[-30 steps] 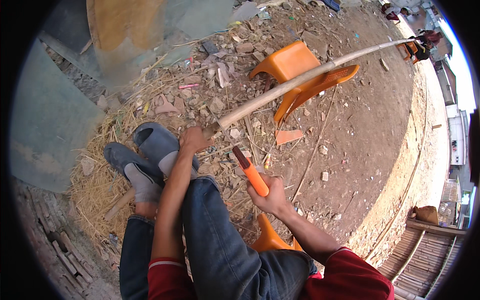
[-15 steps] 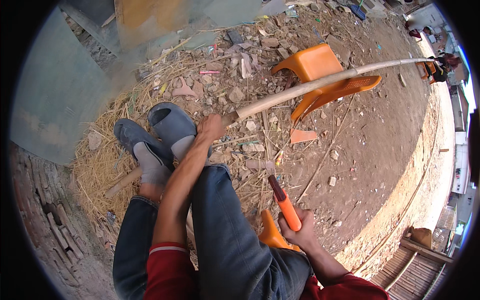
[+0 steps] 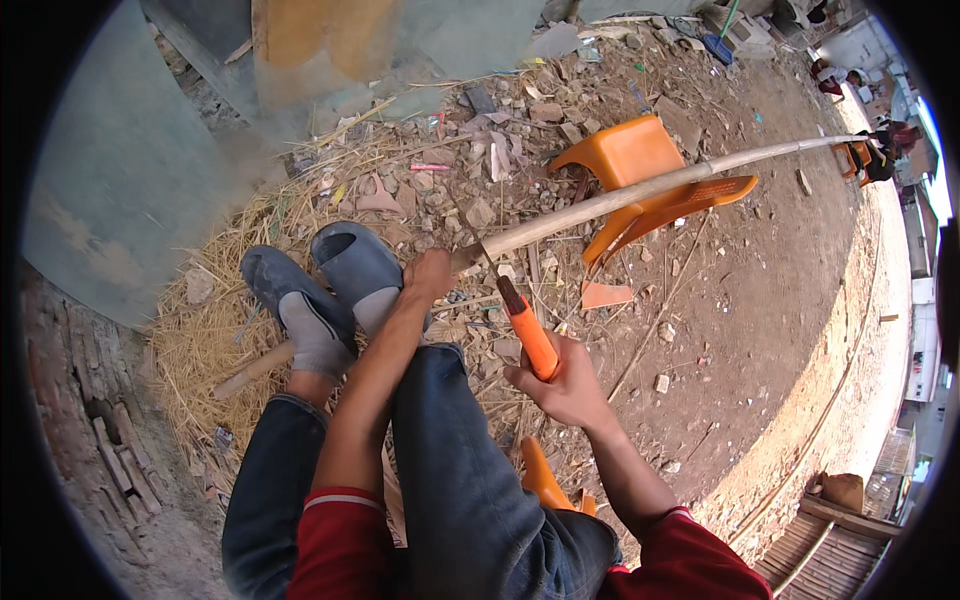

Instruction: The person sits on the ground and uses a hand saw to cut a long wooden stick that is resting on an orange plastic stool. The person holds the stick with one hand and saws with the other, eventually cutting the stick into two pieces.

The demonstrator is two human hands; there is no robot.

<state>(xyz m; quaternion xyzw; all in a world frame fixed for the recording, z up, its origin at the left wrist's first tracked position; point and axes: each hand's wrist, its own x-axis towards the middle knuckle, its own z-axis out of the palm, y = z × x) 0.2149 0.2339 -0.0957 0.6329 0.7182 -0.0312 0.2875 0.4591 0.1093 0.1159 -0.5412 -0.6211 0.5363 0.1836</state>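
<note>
A long pale wooden pole (image 3: pixel 610 202) lies across the ground, its thin end far right and its thick end in straw at the left. My left hand (image 3: pixel 430 275) is closed around it beside my slippers, next to a darker band. In my right hand (image 3: pixel 567 382) is an orange-handled knife (image 3: pixel 532 342), gripped by the handle. Its long thin blade, seen nearly edge-on, points up and left and crosses the pole just right of my left hand. Whether the blade touches the wood I cannot tell. The pole passes over an overturned orange plastic chair (image 3: pixel 632 152).
Both my feet, in grey slippers (image 3: pixel 358 262), are on the straw (image 3: pixel 190 350). Stones and broken tile litter the dirt beyond. Large sheets (image 3: pixel 120 190) lean at the left near a rough wall (image 3: pixel 100 430). People (image 3: pixel 880 150) sit far right. A slatted bamboo platform (image 3: pixel 820 550) stands lower right.
My right hand has moved up and left with the knife, bringing its blade across the pole. My left hand keeps its hold on the pole.
</note>
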